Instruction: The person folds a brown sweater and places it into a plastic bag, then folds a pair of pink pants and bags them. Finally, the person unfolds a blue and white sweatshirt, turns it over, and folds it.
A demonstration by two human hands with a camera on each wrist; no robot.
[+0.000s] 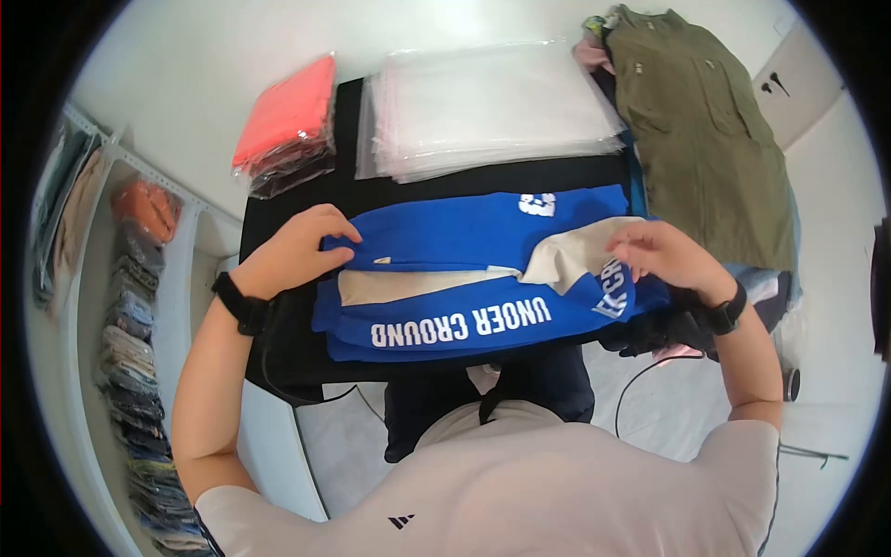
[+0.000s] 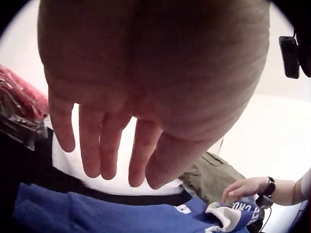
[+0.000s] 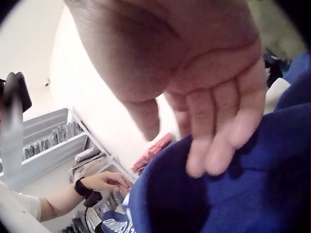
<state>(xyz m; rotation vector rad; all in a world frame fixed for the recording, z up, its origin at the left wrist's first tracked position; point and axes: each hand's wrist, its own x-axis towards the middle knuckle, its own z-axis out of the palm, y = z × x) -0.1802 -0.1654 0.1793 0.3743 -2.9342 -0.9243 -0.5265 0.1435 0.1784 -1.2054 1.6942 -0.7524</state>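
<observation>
A blue garment (image 1: 436, 223) with cream panels and white lettering, "UNDER GROUND" among it, lies folded lengthwise on a black-topped table. At its left end is my left hand (image 1: 302, 246), fingers bent a little. The left wrist view shows those fingers hanging apart and holding nothing, above the blue cloth (image 2: 97, 213). My right hand (image 1: 664, 252) is over the garment's right end, by a turned-over cream part (image 1: 566, 255). Up close in the right wrist view, its long fingers (image 3: 218, 155) extend down against the blue cloth (image 3: 262, 165), with the thumb standing away from them.
Behind the garment, a stack of clear plastic bags (image 1: 492, 107) lies on the black tabletop (image 1: 343, 121). Coral packaged garments (image 1: 292, 111) are stacked at the back left. An olive jacket (image 1: 701, 148) covers a clothes pile on the right. Left, a white shelf (image 1: 93, 306) holds bagged clothes.
</observation>
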